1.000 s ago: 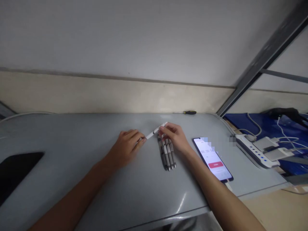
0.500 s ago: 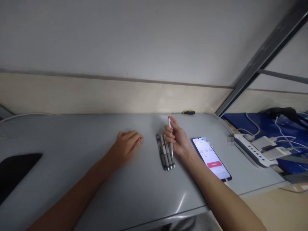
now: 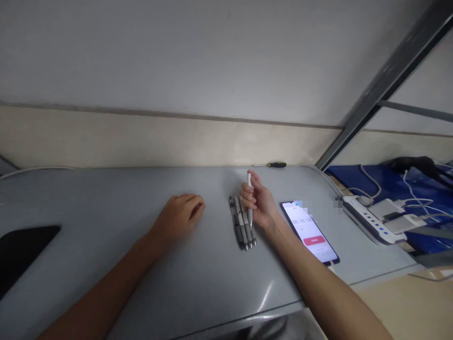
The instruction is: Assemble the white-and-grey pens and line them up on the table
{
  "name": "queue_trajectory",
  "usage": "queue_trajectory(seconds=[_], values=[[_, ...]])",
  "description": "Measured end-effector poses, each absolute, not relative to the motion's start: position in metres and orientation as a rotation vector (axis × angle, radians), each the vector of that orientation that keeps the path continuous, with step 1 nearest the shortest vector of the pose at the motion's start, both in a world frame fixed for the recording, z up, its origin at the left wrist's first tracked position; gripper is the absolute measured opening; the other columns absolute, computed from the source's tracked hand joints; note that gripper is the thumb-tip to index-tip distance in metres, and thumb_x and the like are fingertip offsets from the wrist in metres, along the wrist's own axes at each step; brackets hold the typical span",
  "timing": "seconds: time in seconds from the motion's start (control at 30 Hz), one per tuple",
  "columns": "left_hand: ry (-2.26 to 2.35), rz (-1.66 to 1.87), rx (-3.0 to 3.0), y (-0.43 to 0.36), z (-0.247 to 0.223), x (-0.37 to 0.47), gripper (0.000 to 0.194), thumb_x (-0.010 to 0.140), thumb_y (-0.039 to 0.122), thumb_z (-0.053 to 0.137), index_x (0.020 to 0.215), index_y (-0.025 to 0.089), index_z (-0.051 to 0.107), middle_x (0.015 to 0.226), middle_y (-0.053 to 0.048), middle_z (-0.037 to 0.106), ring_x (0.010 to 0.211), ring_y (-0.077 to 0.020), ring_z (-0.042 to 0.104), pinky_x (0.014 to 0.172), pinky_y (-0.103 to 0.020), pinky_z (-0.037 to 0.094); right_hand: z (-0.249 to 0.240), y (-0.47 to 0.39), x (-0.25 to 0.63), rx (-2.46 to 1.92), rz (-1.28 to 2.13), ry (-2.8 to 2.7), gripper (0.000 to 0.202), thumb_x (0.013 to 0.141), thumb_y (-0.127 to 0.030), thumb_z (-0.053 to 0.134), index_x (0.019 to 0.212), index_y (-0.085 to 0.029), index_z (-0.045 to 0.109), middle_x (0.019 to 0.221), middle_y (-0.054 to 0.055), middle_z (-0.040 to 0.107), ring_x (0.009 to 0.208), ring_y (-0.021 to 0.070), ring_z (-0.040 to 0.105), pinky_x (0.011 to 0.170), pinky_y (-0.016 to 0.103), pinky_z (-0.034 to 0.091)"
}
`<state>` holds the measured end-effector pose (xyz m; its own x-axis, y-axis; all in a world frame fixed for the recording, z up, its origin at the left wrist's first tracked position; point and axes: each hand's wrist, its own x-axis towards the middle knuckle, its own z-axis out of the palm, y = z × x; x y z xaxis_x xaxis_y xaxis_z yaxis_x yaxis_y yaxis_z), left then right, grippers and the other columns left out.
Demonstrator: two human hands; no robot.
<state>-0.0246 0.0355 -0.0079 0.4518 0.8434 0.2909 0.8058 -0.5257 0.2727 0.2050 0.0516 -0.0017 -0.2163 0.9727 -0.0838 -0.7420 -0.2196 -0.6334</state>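
The right hand (image 3: 257,200) grips a white pen (image 3: 249,180) just beside the other pens (image 3: 242,224), and left of it the left hand (image 3: 180,215) curls, closed or not I can't tell.

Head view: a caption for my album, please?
Right hand grips a pen beside other pens on a desk; left hand curled.

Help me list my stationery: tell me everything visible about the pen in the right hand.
The pen looks plastic, with a white upper end, a grey grip and a silvery, tapered tip. The right hand wraps its middle, hiding part; the top sticks out. Its tip points down in view, beside the other pens; whether they touch is unclear.
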Motion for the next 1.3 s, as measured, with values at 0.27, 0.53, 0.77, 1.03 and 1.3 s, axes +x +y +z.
queue_trajectory(seconds=[0.27,0.53,0.77,1.03,1.3], values=[[1.584,0.588,2.551,0.0366,-0.0077,-0.0266,0.024,0.092,0.028,0.039,0.075,0.021,0.054,0.073,-0.002,0.061,0.068,-0.0174,0.056,0.067,-0.031,0.041,-0.0022,0.0516,0.2043,-0.554,1.744,-0.486,0.015,0.087,-0.022,0.058,0.097,-0.028,0.048,0.059,-0.008,0.03,0.042,0.0066,0.02,0.036,0.015,0.011],[1.602,0.575,2.511,0.0352,-0.0057,-0.0252,0.024,0.091,0.028,0.039,0.073,0.021,0.053,0.072,-0.002,0.06,0.067,-0.0175,0.055,0.066,-0.031,0.041,-0.0003,0.051,0.2042,-0.541,1.742,-0.525,0.017,0.088,-0.023,0.058,0.097,-0.029,0.044,0.058,-0.009,0.029,0.041,0.0062,0.018,0.036,0.016,0.009],[1.604,0.547,2.519,0.0355,-0.0062,-0.0259,0.024,0.091,0.028,0.038,0.075,0.02,0.054,0.073,-0.002,0.06,0.069,-0.0171,0.054,0.066,-0.03,0.039,0.0005,0.0502,0.2034,-0.495,1.757,-0.491,0.016,0.089,-0.021,0.057,0.093,-0.028,0.042,0.058,-0.009,0.03,0.041,0.0057,0.019,0.036,0.015,0.007],[1.609,0.504,2.495,0.0351,-0.0042,-0.0247,0.025,0.091,0.028,0.036,0.075,0.019,0.053,0.073,-0.002,0.058,0.068,-0.0171,0.052,0.066,-0.03,0.038,0.0001,0.0508,0.2032,-0.484,1.754,-0.464,0.012,0.09,-0.019,0.053,0.094,-0.028,0.047,0.056,-0.009,0.033,0.039,0.0051,0.022,0.036,0.015,0.007],[1.624,0.502,2.481,0.0356,-0.0057,-0.0252,0.025,0.091,0.028,0.037,0.076,0.019,0.054,0.074,-0.003,0.058,0.07,-0.0177,0.054,0.068,-0.03,0.039,-0.0016,0.0508,0.2033,-0.491,1.758,-0.47,0.013,0.089,-0.02,0.056,0.096,-0.028,0.049,0.056,-0.009,0.034,0.04,0.005,0.023,0.036,0.015,0.008]])
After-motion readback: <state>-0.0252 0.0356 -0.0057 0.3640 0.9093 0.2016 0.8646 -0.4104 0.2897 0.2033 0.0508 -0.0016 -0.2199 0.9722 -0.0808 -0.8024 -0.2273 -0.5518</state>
